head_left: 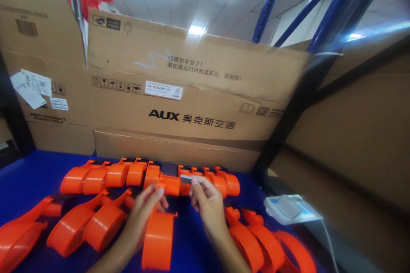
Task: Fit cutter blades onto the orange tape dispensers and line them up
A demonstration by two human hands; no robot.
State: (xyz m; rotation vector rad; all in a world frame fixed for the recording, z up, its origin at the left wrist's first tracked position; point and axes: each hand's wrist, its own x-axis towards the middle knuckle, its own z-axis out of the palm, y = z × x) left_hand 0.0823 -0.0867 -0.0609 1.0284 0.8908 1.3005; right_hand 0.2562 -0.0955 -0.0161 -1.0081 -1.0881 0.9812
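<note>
My left hand [145, 204] is closed around an orange plastic tape dispenser [158, 241], which looks like a wide ring with a narrower upper end. That upper end points away from me, beside the left fingertips. Between thumb and fingers, my right hand [208, 200] pinches a small flat grey strip [185, 179], just right of the dispenser's upper end. Whether strip and dispenser touch I cannot tell. Several similar orange dispensers [72, 228] lie to the left of my hands, and more dispensers [253, 243] lie to the right. A farther row of dispensers [115, 174] runs behind my hands.
Everything orange lies on a blue surface [188, 243]. Large cardboard panels [198, 94] stand upright along its back. At the right are a dark slanted post [288, 111] and a clear plastic case [291, 209] with pale contents. A pale cord [328, 239] hangs beside it.
</note>
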